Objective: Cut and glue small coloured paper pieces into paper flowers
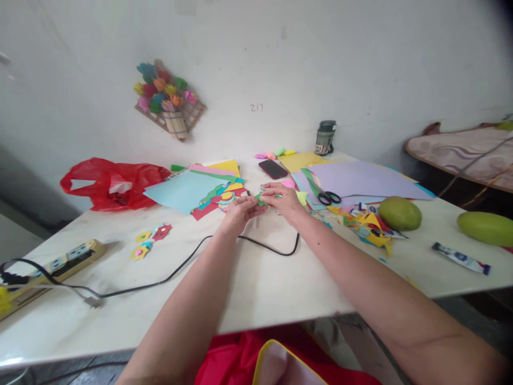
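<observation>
I'm pinching a small green paper piece [262, 201] — left hand [242, 210] and right hand [285, 201] nearly closed on it, forearms [196, 299] slanting over the smooth counter [264, 289].

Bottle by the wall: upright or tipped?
Upright. The bottle stands on its base, with its dark lid at the top.
</observation>
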### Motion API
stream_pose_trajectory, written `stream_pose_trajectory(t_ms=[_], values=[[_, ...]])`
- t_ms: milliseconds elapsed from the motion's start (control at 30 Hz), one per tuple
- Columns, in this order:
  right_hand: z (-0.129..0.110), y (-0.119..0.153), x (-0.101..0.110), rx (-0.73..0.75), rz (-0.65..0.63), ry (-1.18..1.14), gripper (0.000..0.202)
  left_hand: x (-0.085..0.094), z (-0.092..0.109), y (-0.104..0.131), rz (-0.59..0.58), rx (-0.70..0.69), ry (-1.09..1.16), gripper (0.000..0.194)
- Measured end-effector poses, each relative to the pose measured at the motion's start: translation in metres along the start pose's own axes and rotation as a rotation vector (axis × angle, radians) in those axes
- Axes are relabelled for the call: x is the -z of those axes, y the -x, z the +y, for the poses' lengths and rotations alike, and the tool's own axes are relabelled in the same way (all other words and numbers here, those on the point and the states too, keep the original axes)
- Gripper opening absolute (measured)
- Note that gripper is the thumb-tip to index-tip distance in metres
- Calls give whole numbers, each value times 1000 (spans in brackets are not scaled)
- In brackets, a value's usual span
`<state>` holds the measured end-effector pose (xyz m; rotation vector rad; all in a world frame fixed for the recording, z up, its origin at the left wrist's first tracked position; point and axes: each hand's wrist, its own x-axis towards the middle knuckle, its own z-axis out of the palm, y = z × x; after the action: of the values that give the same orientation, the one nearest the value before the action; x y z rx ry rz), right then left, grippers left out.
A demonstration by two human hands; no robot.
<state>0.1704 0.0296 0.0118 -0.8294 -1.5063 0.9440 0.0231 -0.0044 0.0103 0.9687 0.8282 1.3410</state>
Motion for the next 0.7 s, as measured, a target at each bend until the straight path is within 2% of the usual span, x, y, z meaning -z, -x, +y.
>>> stream_pose_trajectory(t_ms=[300,467,700], values=[[3,-3,0,18,48,5,22,0,0,0,0,-1,3,15],[5,-7,3,32,116,18,22,1,-1,0,13,4,-12,14],[-8,-3,8,163,19,171,21,1,1,0,21,-1,-16,17]])
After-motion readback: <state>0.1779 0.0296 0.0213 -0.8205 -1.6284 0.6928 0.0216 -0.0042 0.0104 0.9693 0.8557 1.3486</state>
